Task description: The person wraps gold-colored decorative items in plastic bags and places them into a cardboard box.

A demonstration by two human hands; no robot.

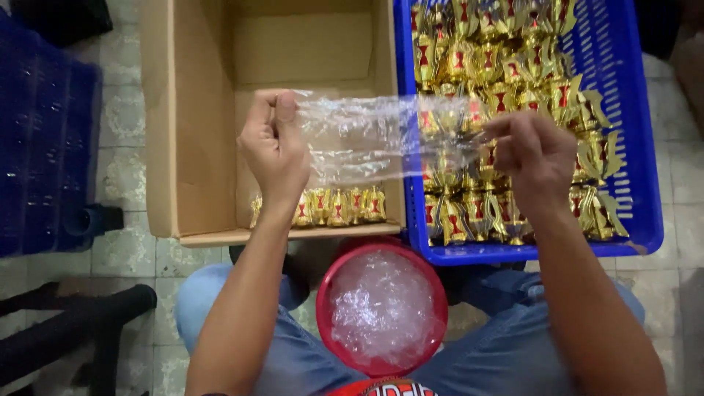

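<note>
My left hand [274, 143] and my right hand [534, 154] each pinch one end of a clear plastic bag [374, 139], stretched flat between them above a cardboard box [194, 117] and a blue plastic crate [631, 110]. A row of gold trophy-shaped pieces with red bows [341, 207] lies along the near wall inside the box. The crate holds several more of the same gold pieces [506, 66], packed close together.
A red round tub [326, 293] filled with clear plastic bags sits between my knees. Another blue crate [44, 147] stands at the left on the tiled floor. A dark stool leg [81, 323] lies at lower left.
</note>
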